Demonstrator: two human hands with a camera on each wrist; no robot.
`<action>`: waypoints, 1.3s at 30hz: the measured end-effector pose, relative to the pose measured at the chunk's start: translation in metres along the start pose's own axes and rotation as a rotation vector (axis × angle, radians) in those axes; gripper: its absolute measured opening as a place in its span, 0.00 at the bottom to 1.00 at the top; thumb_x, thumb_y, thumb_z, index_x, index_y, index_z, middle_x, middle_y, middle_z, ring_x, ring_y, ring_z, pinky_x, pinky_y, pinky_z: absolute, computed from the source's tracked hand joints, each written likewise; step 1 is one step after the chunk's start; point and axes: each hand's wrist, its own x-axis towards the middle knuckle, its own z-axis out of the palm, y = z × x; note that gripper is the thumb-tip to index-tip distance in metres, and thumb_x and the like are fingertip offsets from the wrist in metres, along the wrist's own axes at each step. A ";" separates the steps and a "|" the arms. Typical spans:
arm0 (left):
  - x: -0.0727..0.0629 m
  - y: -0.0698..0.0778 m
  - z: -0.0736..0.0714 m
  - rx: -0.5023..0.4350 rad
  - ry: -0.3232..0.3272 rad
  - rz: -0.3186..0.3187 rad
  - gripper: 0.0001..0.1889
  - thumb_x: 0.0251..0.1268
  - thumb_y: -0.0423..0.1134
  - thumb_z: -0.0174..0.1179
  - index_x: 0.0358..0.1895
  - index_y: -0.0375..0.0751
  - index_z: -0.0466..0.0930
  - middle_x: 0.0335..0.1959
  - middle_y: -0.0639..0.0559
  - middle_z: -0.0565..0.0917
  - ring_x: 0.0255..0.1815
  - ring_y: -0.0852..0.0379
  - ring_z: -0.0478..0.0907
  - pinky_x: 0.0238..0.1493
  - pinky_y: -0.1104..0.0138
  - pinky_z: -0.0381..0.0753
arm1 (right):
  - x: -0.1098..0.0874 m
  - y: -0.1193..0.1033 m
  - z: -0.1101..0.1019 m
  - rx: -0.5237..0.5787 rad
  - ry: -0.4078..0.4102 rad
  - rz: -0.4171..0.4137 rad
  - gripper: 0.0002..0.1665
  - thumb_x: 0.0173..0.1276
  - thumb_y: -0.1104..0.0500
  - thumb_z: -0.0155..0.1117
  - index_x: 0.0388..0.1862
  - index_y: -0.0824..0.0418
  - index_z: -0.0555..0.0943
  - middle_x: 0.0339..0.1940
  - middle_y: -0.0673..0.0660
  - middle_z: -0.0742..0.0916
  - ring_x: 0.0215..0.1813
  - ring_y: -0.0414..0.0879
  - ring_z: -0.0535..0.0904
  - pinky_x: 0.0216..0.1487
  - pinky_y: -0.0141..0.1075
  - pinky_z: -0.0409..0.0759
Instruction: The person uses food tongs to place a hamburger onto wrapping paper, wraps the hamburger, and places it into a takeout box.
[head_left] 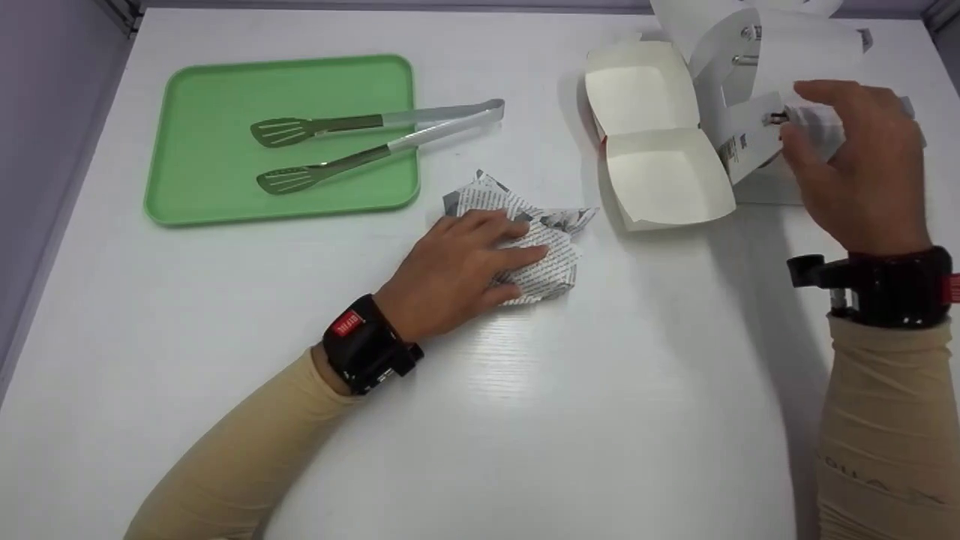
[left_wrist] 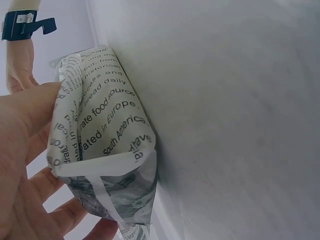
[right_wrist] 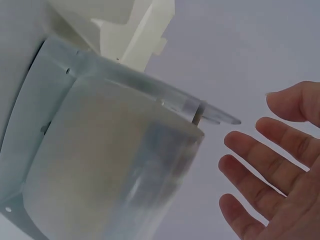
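A folded packet of newsprint-patterned paper (head_left: 551, 262) lies on the white table. My left hand (head_left: 461, 262) rests on it, fingers spread over its top. The left wrist view shows the packet's printed side and folded grey end (left_wrist: 117, 190) close up; what is inside is hidden. My right hand (head_left: 870, 161) is raised beside a roll dispenser (head_left: 810, 56) at the back right, fingers apart with nothing between them. In the right wrist view its fingertips (right_wrist: 235, 137) are clear of the dispenser's translucent side (right_wrist: 100, 150).
An unfolded white paper clamshell box (head_left: 667, 176) sits between the packet and the dispenser. On the left is a green tray (head_left: 210, 150), with slotted metal tongs (head_left: 442, 112) lying across it, their handle end past its right edge.
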 end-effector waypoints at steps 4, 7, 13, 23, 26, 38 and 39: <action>0.000 0.000 0.000 -0.001 0.000 0.001 0.25 0.71 0.50 0.63 0.70 0.61 0.76 0.70 0.50 0.76 0.73 0.48 0.69 0.68 0.47 0.71 | 0.002 0.007 -0.002 -0.024 -0.016 0.058 0.24 0.77 0.58 0.55 0.69 0.62 0.75 0.68 0.66 0.80 0.73 0.61 0.71 0.77 0.54 0.61; 0.000 0.000 0.001 0.003 -0.002 0.003 0.25 0.71 0.50 0.62 0.70 0.61 0.76 0.70 0.50 0.76 0.73 0.48 0.69 0.68 0.47 0.71 | 0.005 0.010 -0.001 -0.022 -0.068 0.103 0.26 0.79 0.59 0.49 0.73 0.61 0.71 0.74 0.64 0.74 0.79 0.58 0.64 0.81 0.53 0.56; 0.000 -0.001 0.000 -0.002 -0.001 0.007 0.24 0.71 0.50 0.62 0.70 0.61 0.76 0.70 0.50 0.76 0.73 0.48 0.69 0.68 0.47 0.71 | 0.007 0.016 0.001 -0.060 -0.127 0.148 0.31 0.75 0.69 0.40 0.75 0.62 0.68 0.74 0.66 0.75 0.76 0.62 0.67 0.76 0.56 0.62; 0.001 0.000 0.000 0.018 0.005 0.015 0.24 0.71 0.50 0.62 0.69 0.60 0.76 0.70 0.51 0.77 0.73 0.49 0.69 0.68 0.48 0.71 | 0.007 0.022 0.005 -0.093 0.013 0.066 0.21 0.74 0.65 0.52 0.63 0.64 0.80 0.60 0.64 0.86 0.57 0.62 0.78 0.58 0.42 0.69; 0.000 0.000 0.000 0.030 0.004 0.011 0.25 0.71 0.51 0.62 0.69 0.61 0.76 0.70 0.51 0.77 0.73 0.49 0.69 0.67 0.48 0.71 | 0.007 0.022 0.005 -0.077 0.034 0.032 0.18 0.75 0.63 0.54 0.60 0.67 0.81 0.57 0.68 0.87 0.56 0.65 0.78 0.60 0.51 0.69; 0.000 0.000 0.001 0.057 0.012 0.013 0.25 0.69 0.51 0.64 0.69 0.62 0.77 0.69 0.52 0.78 0.72 0.49 0.70 0.67 0.48 0.72 | 0.006 0.020 0.007 -0.156 0.008 0.099 0.22 0.75 0.61 0.55 0.66 0.63 0.77 0.62 0.65 0.82 0.49 0.48 0.75 0.47 0.30 0.64; 0.000 0.000 0.001 0.057 0.012 0.012 0.25 0.69 0.51 0.64 0.69 0.62 0.77 0.69 0.52 0.78 0.72 0.49 0.70 0.67 0.49 0.72 | 0.006 0.021 0.007 -0.158 -0.003 0.108 0.24 0.75 0.62 0.55 0.68 0.62 0.76 0.63 0.64 0.81 0.47 0.46 0.73 0.46 0.29 0.61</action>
